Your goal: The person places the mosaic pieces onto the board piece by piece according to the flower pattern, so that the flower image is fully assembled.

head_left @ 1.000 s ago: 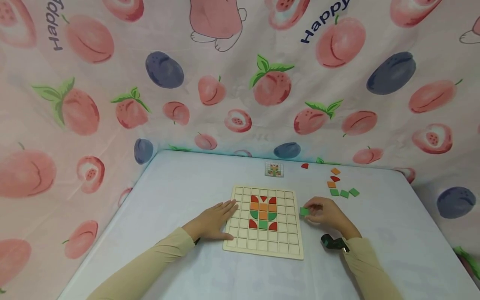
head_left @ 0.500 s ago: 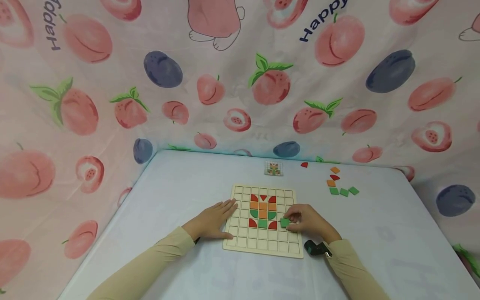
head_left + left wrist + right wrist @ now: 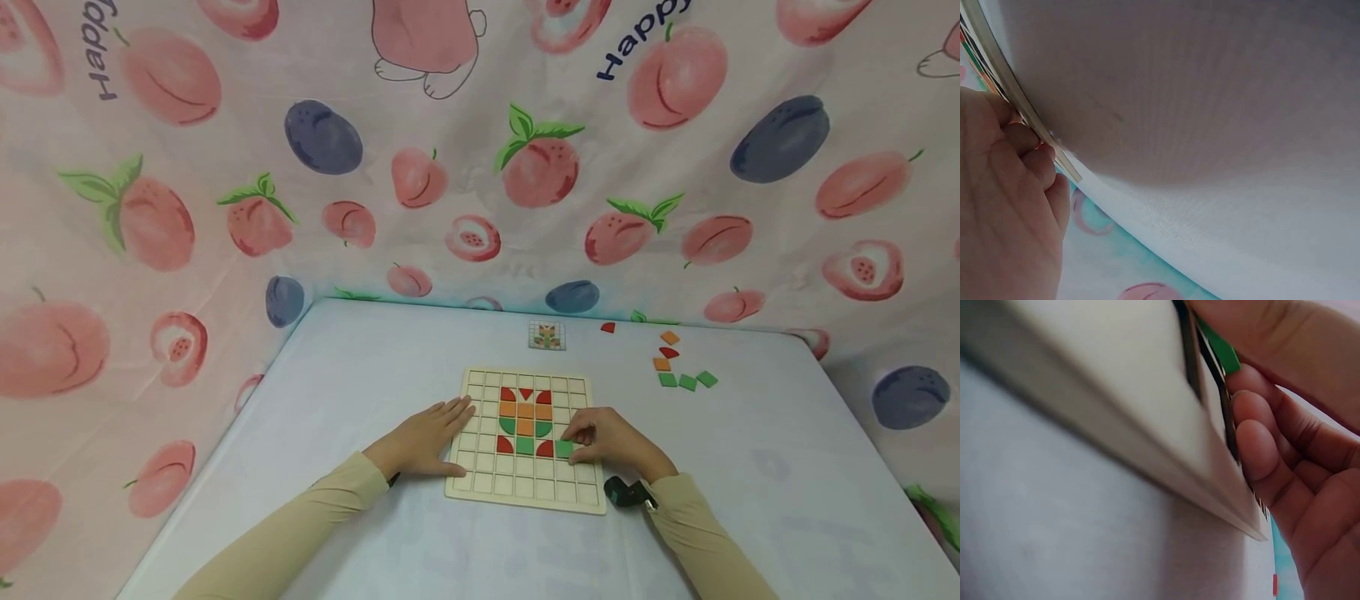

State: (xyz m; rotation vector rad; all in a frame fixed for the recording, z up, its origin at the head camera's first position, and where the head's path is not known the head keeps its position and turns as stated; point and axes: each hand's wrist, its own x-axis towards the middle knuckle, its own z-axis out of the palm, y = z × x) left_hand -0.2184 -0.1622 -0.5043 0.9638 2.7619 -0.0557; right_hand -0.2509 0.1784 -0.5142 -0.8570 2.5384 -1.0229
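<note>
A pale wooden grid board (image 3: 525,487) lies on the table, with red, orange and green tiles set in a pattern in its middle cells. My left hand (image 3: 423,442) rests at the board's left edge, fingers stretched out and touching it; the left wrist view shows the fingertips against the board's edge (image 3: 1019,94). Over the board's right part, my right hand (image 3: 618,440) pinches a green square tile (image 3: 563,450) between thumb and fingers. That tile sits just right of a red quarter-round tile (image 3: 545,449). Whether it lies flat in its cell, I cannot tell.
Behind the board lies a small pattern card (image 3: 547,336). A red tile (image 3: 608,327) is near the back edge. To the back right are loose orange tiles (image 3: 662,364), another red tile (image 3: 668,353) and green square tiles (image 3: 687,382). A fruit-print cloth (image 3: 472,167) hangs behind.
My right hand has carried the green square tile leftward from beside the board onto it, then slightly further left beside the red quarter-round tile. The left hand has stayed put.
</note>
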